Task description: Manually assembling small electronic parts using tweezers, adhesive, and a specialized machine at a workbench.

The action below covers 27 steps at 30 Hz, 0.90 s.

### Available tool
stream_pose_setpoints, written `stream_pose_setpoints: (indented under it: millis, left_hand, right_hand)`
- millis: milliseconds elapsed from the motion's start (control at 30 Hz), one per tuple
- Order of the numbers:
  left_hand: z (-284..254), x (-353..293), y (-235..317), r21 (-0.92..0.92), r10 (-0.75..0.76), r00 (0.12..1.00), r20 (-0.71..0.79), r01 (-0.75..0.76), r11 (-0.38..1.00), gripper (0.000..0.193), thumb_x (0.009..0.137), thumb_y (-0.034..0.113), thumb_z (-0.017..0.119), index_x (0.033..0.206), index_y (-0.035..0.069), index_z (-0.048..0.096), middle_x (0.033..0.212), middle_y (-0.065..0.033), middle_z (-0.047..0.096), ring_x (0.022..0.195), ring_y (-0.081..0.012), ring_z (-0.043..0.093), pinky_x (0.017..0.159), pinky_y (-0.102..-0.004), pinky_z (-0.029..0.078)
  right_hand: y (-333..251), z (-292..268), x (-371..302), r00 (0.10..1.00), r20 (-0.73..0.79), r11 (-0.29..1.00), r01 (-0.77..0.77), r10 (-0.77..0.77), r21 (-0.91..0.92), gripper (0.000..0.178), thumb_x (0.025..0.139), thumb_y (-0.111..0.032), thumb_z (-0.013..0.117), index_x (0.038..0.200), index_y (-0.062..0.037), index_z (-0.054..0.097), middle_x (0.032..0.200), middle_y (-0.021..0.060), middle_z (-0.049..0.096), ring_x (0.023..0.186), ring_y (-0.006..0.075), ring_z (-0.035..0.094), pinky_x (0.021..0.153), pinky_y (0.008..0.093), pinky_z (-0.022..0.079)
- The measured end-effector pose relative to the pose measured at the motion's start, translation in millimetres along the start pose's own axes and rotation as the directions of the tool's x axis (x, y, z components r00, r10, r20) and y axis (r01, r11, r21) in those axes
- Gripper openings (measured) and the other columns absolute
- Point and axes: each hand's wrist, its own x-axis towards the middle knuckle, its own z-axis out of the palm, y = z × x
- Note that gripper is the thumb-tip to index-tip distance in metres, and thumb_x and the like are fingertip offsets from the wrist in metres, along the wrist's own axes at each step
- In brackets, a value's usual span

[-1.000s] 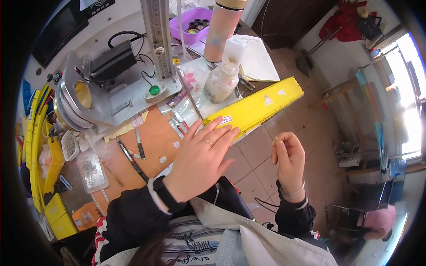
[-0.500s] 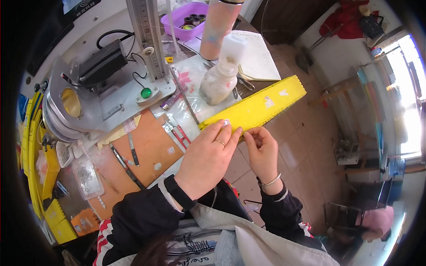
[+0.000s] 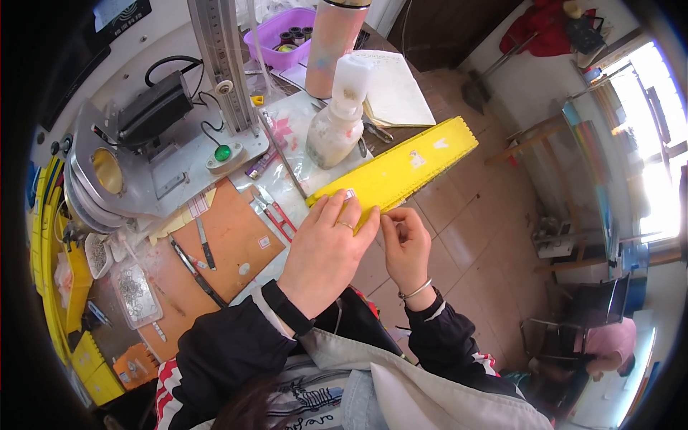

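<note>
A long yellow bar-shaped holder point(image 3: 401, 162) with a toothed edge lies slantwise at the front edge of the table. My left hand point(image 3: 326, 247) rests over its near end, fingers stretched out and pressing on its top, by a small white label. Close beside those fingertips my right hand point(image 3: 406, 247) is closed in a pinch at the holder's near side. Whatever sits between its thumb and forefinger is too small to make out. A thin metal rod point(image 3: 283, 158) meets the holder's left end.
Left of my hands lie red-handled scissors point(image 3: 276, 216), tweezers point(image 3: 205, 244) and a brown mat point(image 3: 236, 247). A squeeze bottle point(image 3: 335, 129) and a pink tumbler point(image 3: 333, 50) stand behind the holder. Machinery point(image 3: 136, 143) fills the far left; a person point(image 3: 609, 347) sits at far right.
The whole view has shifted slightly, so everything appears a little further left. My left hand stays on the yellow holder, and my right hand keeps its pinch beside it.
</note>
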Motion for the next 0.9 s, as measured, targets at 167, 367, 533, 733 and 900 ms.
stream_pose_setpoints:
  millis: [167,367,533,733,900]
  left_hand:
    - [4,-4,4,0.015,-0.005,0.999,-0.045,0.006,1.0,0.042,0.082,0.01,0.058,0.124,0.007,0.064,0.118,-0.0169,0.06,0.121,-0.0336,0.052,0.105,-0.0443,0.043]
    - [7,-3,7,0.047,-0.001,0.999,-0.048,0.004,0.999,0.043,0.083,0.01,0.057,0.126,0.008,0.063,0.116,-0.017,0.061,0.12,-0.0342,0.053,0.106,-0.0457,0.043]
    - [6,-5,5,0.049,0.007,0.999,-0.045,-0.005,0.999,0.044,0.083,0.011,0.057,0.126,0.009,0.064,0.113,-0.0163,0.062,0.119,-0.0342,0.054,0.106,-0.0457,0.043]
    - [4,-3,8,0.073,0.011,0.998,-0.056,-0.007,0.997,0.042,0.084,0.011,0.056,0.126,0.008,0.064,0.115,-0.0163,0.061,0.119,-0.0341,0.054,0.105,-0.0458,0.043]
    - [7,-5,6,0.062,0.008,0.999,-0.049,-0.005,0.998,0.043,0.084,0.011,0.056,0.126,0.008,0.063,0.116,-0.0165,0.061,0.121,-0.0343,0.054,0.106,-0.0463,0.042]
  right_hand:
    - [17,-25,32,0.953,-0.293,0.974,-0.01,0.078,0.227,0.013,0.095,-0.005,0.062,0.107,-0.0016,0.058,0.091,0.0001,0.06,0.06,0.0006,0.048,0.051,0.0184,0.037]
    - [35,-45,69,0.965,-0.255,0.998,0.046,-0.056,-0.046,0.012,0.093,-0.01,0.066,0.097,-0.0002,0.061,0.084,0.0031,0.063,0.059,0.0044,0.051,0.053,0.021,0.04]
    - [20,-47,70,0.969,-0.222,0.92,0.013,-0.108,-0.392,0.017,0.089,-0.02,0.069,0.091,-0.003,0.067,0.084,0.0089,0.069,0.06,0.0218,0.061,0.061,0.0328,0.049]
    - [5,-53,81,0.978,0.029,0.578,0.146,-0.206,-0.803,0.018,0.091,-0.024,0.064,0.091,-0.0061,0.061,0.091,0.0099,0.067,0.071,0.0284,0.066,0.063,0.0383,0.053]
    - [11,-57,90,0.971,0.126,0.602,0.227,-0.205,-0.766,0.018,0.093,-0.022,0.06,0.092,-0.0043,0.058,0.09,0.0142,0.065,0.075,0.0326,0.066,0.065,0.0403,0.052]
